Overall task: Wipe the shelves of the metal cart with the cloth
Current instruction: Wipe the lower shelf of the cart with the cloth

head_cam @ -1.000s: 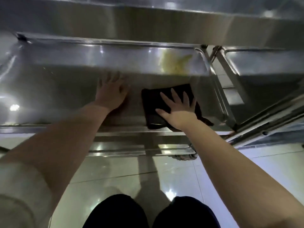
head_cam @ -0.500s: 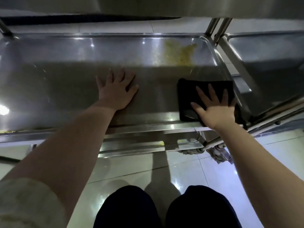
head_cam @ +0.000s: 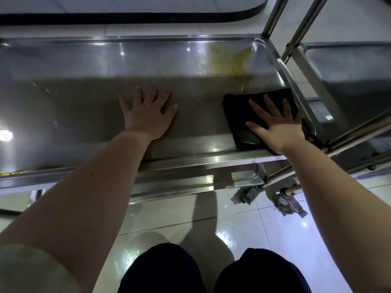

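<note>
Where the view begins, at its lower edge, two knees (head_cam: 160, 269) in dark trousers sit over a glossy, pale tiled floor (head_cam: 275, 240) that reflects overhead lights. Beyond them, two caster wheels (head_cam: 246, 194) show beneath the right end of the metalwork, and the front lip of one lower shelf (head_cam: 175, 182) carries yellowish specks. Above it lies the shelf (head_cam: 63, 92) of the metal cart, a single stainless tray with a raised rim, its near half in shadow and its far half lit. Two bare forearms reach onto it, the left one emerging from a pale sleeve (head_cam: 25, 269). The left hand (head_cam: 148, 115) lies palm down near the middle of the shelf, fingers straight and spread, touching bare steel and holding nothing. The right hand (head_cam: 275, 127), well apart from it, is likewise flat with fingers spread, pressing on one black folded cloth (head_cam: 237, 115). This cloth sits in the near right corner of the shelf, its right side against the rim, with a yellowish smear on its near edge. One yellow-brown stain (head_cam: 228, 60) marks the far right corner, apart from the cloth. Two upright tubular posts (head_cam: 273, 15) rise there. One further steel tray (head_cam: 349, 66) stands to the right. Farthest off, pale floor meets a dark curved band (head_cam: 127, 17).
</note>
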A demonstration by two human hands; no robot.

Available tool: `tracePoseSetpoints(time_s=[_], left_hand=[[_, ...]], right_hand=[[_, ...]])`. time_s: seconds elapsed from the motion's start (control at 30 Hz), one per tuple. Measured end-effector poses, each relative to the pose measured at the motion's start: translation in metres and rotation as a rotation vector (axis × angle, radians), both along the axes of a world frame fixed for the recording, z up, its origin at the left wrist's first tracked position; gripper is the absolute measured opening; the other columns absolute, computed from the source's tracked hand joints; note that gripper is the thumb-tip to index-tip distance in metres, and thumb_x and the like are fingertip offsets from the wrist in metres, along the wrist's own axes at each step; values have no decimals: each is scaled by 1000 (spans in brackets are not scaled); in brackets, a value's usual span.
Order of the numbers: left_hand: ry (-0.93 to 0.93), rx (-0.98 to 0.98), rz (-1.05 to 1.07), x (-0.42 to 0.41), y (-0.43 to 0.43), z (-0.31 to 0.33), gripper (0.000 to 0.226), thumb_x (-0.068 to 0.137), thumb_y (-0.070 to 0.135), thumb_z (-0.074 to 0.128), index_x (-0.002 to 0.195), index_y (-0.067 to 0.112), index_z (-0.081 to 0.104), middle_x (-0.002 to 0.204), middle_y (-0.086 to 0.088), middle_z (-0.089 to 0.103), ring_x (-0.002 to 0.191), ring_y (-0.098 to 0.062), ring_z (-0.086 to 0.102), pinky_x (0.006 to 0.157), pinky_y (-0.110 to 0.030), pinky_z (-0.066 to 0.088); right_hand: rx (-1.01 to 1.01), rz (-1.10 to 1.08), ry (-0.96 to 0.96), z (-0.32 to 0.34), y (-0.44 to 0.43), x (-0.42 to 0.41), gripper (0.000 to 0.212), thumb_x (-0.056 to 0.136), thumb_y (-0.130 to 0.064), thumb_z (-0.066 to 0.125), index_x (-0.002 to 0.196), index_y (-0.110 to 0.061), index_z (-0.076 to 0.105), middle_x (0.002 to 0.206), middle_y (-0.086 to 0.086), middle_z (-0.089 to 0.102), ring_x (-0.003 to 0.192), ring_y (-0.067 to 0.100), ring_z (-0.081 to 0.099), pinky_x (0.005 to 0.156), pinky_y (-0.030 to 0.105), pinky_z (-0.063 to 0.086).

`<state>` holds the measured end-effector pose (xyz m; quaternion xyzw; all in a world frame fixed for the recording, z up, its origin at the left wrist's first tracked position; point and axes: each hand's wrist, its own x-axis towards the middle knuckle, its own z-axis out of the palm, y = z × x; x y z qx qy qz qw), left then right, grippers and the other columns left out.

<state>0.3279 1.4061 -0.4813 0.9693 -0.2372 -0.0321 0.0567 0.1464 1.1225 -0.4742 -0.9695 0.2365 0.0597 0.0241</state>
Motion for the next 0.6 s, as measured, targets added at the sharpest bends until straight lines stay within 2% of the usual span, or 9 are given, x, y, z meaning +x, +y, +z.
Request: tracePoseSetpoints(time_s=[0.17, 0.27, 0.33, 0.43, 0.5, 0.6], left_hand=[[-4, -10, 14, -2, -9, -1, 61, 94, 70, 13, 151, 50, 11, 165, 10, 4, 151, -29, -2, 112, -67, -7], [-8, -6, 10, -2, -7, -1, 60, 95, 69, 12, 152, 50, 11, 165, 11, 3, 151, -29, -2, 112, -68, -6], [5, -13, 5, -2, -6, -1, 59, 95, 67, 12, 152, 50, 11, 165, 11, 3, 151, -29, -2, 112, -68, -6], [22, -14, 2, -4, -8, 1, 59, 95, 68, 13, 151, 51, 12, 165, 11, 3, 151, -29, -2, 112, -67, -7], [24, -13, -3, -6, -11, 1, 59, 95, 68, 13, 151, 50, 13, 165, 11, 3, 151, -29, -2, 112, -67, -7], [25, -7, -9, -11, -18, 1, 60, 95, 68, 13, 152, 49, 14, 165, 10, 3, 151, -30, -2, 112, -67, -7]], right_hand=[[13, -83, 89, 5, 34, 21, 65, 86, -81, 15, 143, -63, -10, 163, -13, -14, 148, 41, -12, 112, 66, -10], [29, 121, 47, -2, 103, 30, 69, 79, -83, 8, 142, -64, -9, 163, -13, -13, 146, 44, -13, 108, 67, -14], [60, 185, 7, -2, 118, 26, 69, 77, -83, 10, 142, -65, -5, 163, -15, -8, 148, 40, -12, 110, 64, -15], [48, 140, -38, 2, 63, 1, 66, 83, -83, 24, 143, -66, 1, 162, -20, -1, 151, 29, -2, 117, 57, -2], [58, 0, 11, 9, 5, -27, 67, 83, -84, 26, 143, -65, 2, 163, -20, -1, 151, 27, -1, 119, 55, 4], [67, -185, 90, 17, -36, -53, 72, 80, -86, 20, 145, -63, 1, 163, -16, -6, 150, 31, -8, 119, 57, -2]])
